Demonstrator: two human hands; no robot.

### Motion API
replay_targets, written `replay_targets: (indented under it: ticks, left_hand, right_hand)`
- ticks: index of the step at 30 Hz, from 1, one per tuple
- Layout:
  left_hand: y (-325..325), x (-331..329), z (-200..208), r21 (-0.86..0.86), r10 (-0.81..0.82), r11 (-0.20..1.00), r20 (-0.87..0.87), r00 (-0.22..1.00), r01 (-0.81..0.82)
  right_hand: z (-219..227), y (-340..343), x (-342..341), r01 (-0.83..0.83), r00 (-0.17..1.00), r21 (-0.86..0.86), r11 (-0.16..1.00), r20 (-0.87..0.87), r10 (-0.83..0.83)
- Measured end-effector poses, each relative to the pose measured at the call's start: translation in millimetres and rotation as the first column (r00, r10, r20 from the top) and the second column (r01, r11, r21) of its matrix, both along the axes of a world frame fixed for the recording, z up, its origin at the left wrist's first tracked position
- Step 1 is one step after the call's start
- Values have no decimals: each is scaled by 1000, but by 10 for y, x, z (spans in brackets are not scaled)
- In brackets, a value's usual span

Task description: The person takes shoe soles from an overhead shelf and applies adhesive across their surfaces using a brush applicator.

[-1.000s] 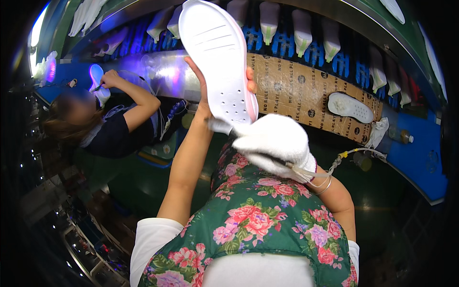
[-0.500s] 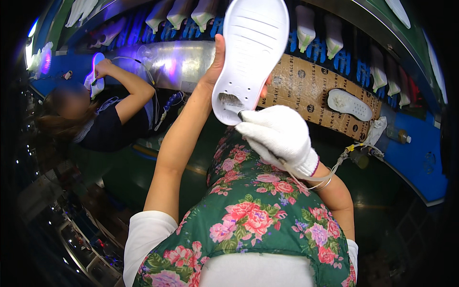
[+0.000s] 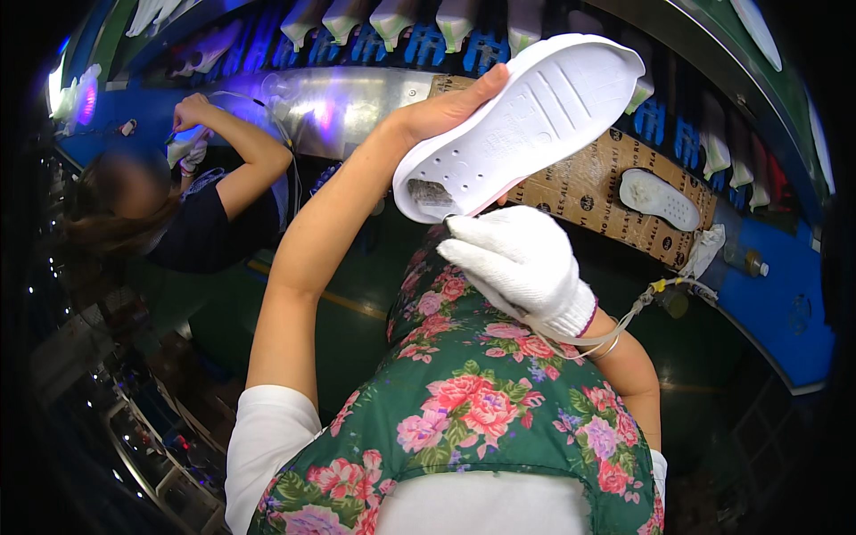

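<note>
A white shoe sole (image 3: 535, 107) is held up, its long axis slanting from lower left to upper right. My bare left hand (image 3: 450, 111) grips it round the edge, thumb lying along the near side and fingertips showing at the far edge. A grey, rough patch shows in the rounded end, beside several small holes. My right hand (image 3: 517, 263), in a white knitted glove, pinches a thin tool with a dark tip (image 3: 452, 218) close to that end. The tool is mostly hidden by the glove, and a thin pale hose (image 3: 624, 312) runs from the wrist.
Another white sole (image 3: 660, 198) lies on the cardboard-covered bench (image 3: 571, 192). A crumpled white cloth (image 3: 704, 250) and a small bottle (image 3: 747, 257) are to its right. Shoe forms on blue holders (image 3: 423, 45) line the back. At left, a co-worker (image 3: 214, 205) handles a white piece.
My left hand has turned the sole clockwise, so its far end leans right instead of upright. My right hand stays nearly in place. The co-worker's hands have shifted.
</note>
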State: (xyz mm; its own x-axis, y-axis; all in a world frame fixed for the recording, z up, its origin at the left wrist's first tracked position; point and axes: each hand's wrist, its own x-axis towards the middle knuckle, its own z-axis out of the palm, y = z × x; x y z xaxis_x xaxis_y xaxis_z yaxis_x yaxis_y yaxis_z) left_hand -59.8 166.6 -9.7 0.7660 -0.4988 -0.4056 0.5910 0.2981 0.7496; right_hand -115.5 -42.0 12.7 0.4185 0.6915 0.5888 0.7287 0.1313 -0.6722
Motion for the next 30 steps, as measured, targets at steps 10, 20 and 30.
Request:
replay_targets:
  ticks: [10, 20, 30]
  left_hand:
    - [-88, 144, 276, 613, -415, 684, -118, 902, 395]
    - [1, 244, 11, 641, -576, 580, -112, 809, 502]
    - [-49, 339, 212, 754, -617, 441, -140, 774, 488]
  right_hand:
    - [30, -13, 101, -20, 995, -77, 997, -98, 13]
    - [84, 21, 173, -2, 956, -118, 993, -291, -33]
    - [143, -68, 203, 17, 962, -130, 991, -269, -52]
